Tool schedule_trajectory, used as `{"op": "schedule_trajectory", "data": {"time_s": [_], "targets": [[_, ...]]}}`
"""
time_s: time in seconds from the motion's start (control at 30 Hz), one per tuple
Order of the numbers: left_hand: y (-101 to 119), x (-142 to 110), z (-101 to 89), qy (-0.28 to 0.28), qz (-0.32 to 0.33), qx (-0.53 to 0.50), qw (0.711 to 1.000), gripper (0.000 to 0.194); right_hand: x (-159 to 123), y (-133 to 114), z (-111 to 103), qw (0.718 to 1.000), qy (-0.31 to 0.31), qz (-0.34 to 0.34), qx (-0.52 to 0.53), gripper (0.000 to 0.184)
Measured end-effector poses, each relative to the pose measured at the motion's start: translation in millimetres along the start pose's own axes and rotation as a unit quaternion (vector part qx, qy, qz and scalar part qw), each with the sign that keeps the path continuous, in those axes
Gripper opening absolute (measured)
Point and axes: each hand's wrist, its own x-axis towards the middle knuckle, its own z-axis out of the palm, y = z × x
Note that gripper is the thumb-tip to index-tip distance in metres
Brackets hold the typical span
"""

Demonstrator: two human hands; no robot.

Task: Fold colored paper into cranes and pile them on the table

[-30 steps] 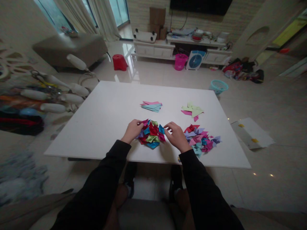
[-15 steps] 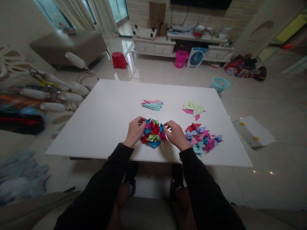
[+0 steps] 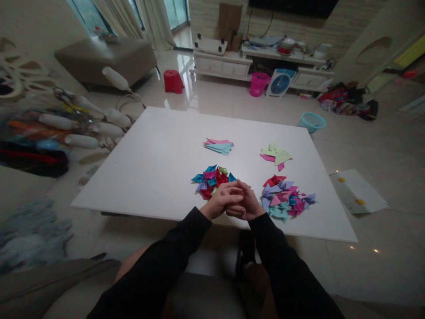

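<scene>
My left hand (image 3: 223, 200) and my right hand (image 3: 245, 204) are clasped together above the table's near edge. Their fingers are bent and pressed against each other, and no paper shows in them. Just beyond lies a pile of shiny folded paper pieces (image 3: 210, 175) in blue, red, pink and green, its near right side hidden behind my hands. To the right of my right hand is a second pile of folded paper pieces (image 3: 282, 199), in lilac, pink, red and pale teal.
Farther back on the white table (image 3: 142, 164) lie a fanned stack of pink and light-blue folded strips (image 3: 219, 147) and some pale-green and magenta folded pieces (image 3: 277, 155). Lamp arms (image 3: 109, 119) crowd the left edge. A teal basket (image 3: 312, 122) stands on the floor beyond the right corner.
Both hands have left the sides of the shiny pile and come together nearer to me. The pile now shows more spread on its left. The view has shifted slightly left.
</scene>
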Motion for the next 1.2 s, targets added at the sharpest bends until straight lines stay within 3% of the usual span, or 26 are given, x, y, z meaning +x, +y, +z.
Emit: {"op": "schedule_trajectory", "data": {"time_s": [0.13, 0.3, 0.37, 0.43, 0.53, 0.6, 0.73, 0.9, 1.07, 1.2], "targets": [[-6, -8, 1.6, -0.004, -0.007, -0.028, 1.0, 0.048, 1, 23, -10, 0.993, -0.041, 0.003, 0.113, 0.06], [-11, -6, 7.3, 0.07, 0.034, -0.045, 0.996, 0.037, 5, 33, -20, 0.973, -0.162, -0.02, 0.166, 0.058], [-10, -4, 6.7, 0.091, 0.053, -0.018, 0.994, 0.035, 6, 33, -20, 0.97, -0.18, -0.037, 0.162, 0.058], [-8, -2, 4.4, 0.093, 0.065, 0.017, 0.993, 0.033, 6, 35, -20, 0.975, -0.16, -0.054, 0.141, 0.062], [-5, -1, 0.4, 0.085, 0.073, 0.06, 0.992, 0.031, 7, 38, -21, 0.992, -0.064, -0.057, 0.093, 0.068], [-4, 0, -1.1, 0.086, 0.073, 0.078, 0.991, 0.029, 8, 39, -21, 0.993, -0.04, -0.069, 0.082, 0.065], [-1, -1, 0.1, 0.091, 0.07, 0.079, 0.99, 0.023, 9, 40, -17, 0.988, -0.09, -0.093, 0.085, 0.053], [0, -3, 4.7, 0.029, 0.05, -0.011, 0.998, 0.026, 8, 36, -8, 0.994, -0.044, -0.088, 0.05, 0.048], [0, -5, 8.3, 0.024, 0.072, -0.044, 0.996, 0.046, 7, 24, 7, 0.966, -0.161, -0.145, 0.14, 0.04], [0, -7, 10.2, 0.034, 0.072, -0.056, 0.995, 0.049, 8, 18, 15, 0.957, -0.155, -0.148, 0.196, 0.039]]}}
